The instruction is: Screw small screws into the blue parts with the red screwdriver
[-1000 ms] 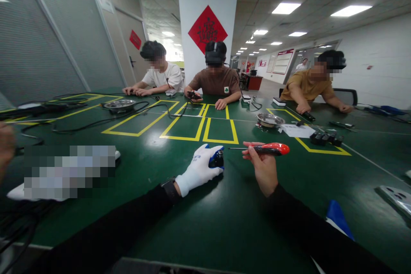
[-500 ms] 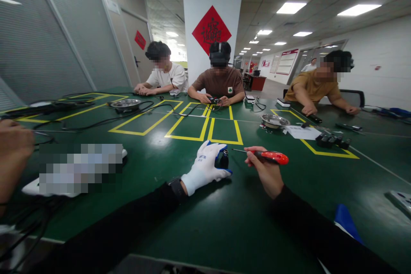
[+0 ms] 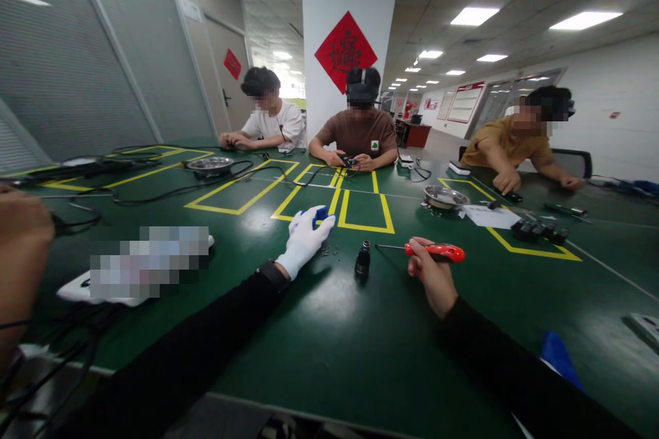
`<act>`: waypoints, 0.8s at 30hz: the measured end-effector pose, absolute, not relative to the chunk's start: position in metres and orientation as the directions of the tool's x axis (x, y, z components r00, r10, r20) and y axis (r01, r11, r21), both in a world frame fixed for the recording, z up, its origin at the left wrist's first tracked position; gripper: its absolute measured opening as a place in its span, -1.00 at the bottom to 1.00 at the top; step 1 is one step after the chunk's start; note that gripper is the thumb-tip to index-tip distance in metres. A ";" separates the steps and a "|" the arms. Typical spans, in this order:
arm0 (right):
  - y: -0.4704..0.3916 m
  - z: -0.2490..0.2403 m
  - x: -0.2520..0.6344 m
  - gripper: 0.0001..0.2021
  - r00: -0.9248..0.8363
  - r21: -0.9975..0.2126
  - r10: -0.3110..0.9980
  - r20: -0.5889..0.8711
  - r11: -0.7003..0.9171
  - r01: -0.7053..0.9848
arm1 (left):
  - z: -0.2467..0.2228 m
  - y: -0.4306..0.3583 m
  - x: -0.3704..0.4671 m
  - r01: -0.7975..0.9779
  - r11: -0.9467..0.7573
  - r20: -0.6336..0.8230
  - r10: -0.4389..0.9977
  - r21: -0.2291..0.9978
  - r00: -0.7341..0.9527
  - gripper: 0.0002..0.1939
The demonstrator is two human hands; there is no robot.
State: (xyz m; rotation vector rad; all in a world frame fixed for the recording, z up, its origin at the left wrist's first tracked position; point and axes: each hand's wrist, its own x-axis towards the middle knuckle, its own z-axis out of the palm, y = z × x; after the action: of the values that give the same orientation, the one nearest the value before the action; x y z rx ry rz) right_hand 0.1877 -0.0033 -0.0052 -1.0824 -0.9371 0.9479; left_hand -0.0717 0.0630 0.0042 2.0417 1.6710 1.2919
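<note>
A black cylindrical part [image 3: 362,262] with a narrow metallic top stands upright on the green table [image 3: 329,350]. To its left is my left hand [image 3: 307,240] in a white and blue glove, apart from the part, its fingers spread and slightly curled with nothing seen between them. Several tiny screws [image 3: 332,252] lie beside that hand. My bare right hand [image 3: 432,274] is closed on a screwdriver [image 3: 437,252] with a red handle, whose shaft points left, its tip near the top of the black part.
Three people sit across the table. A metal bowl [image 3: 445,197], white paper [image 3: 489,215] and black blocks [image 3: 538,230] are at the right; another bowl [image 3: 209,164] and cables lie at the left. A white power strip [image 3: 139,267] and another person's arm [image 3: 23,247] are nearer left.
My left hand has let go of the black part and moved left, leaving it standing. The tiny screws now show. My right hand still holds the screwdriver.
</note>
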 end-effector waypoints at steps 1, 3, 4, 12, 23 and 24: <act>-0.002 -0.006 0.188 -0.67 0.331 -0.962 0.935 0.126 0.197 -0.190 | 0.002 0.068 -0.077 0.720 -0.295 0.466 0.884 0.629 -0.045 -0.53; -0.002 -0.006 0.188 -0.72 0.331 -0.950 0.940 0.078 0.171 -0.261 | -0.004 0.076 -0.083 0.773 -0.235 0.411 0.911 0.589 -0.036 -0.50; -0.002 -0.005 0.188 -0.74 0.310 -0.945 0.949 0.051 0.147 -0.294 | -0.007 0.078 -0.084 0.795 -0.225 0.384 0.923 0.564 -0.011 -0.48; -0.001 -0.002 0.185 -0.72 0.050 -0.892 0.998 -0.040 -0.013 -0.451 | -0.021 0.077 -0.078 0.858 -0.334 0.370 0.910 0.390 0.186 -0.33; 0.003 -0.005 0.184 -0.91 0.000 -0.911 1.000 -0.023 -0.021 -0.411 | -0.016 0.075 -0.076 0.878 -0.322 0.312 0.926 0.353 0.215 -0.30; 0.003 -0.005 0.183 -0.91 0.000 -0.911 1.000 -0.023 -0.021 -0.412 | -0.016 0.075 -0.076 0.878 -0.321 0.312 0.926 0.355 0.212 -0.30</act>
State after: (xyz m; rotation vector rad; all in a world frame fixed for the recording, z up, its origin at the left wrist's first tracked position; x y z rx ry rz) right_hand 0.1835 0.0029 -0.0046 -0.9082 -0.8766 1.3938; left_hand -0.0761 0.0747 -0.0162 2.3657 1.7678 0.7264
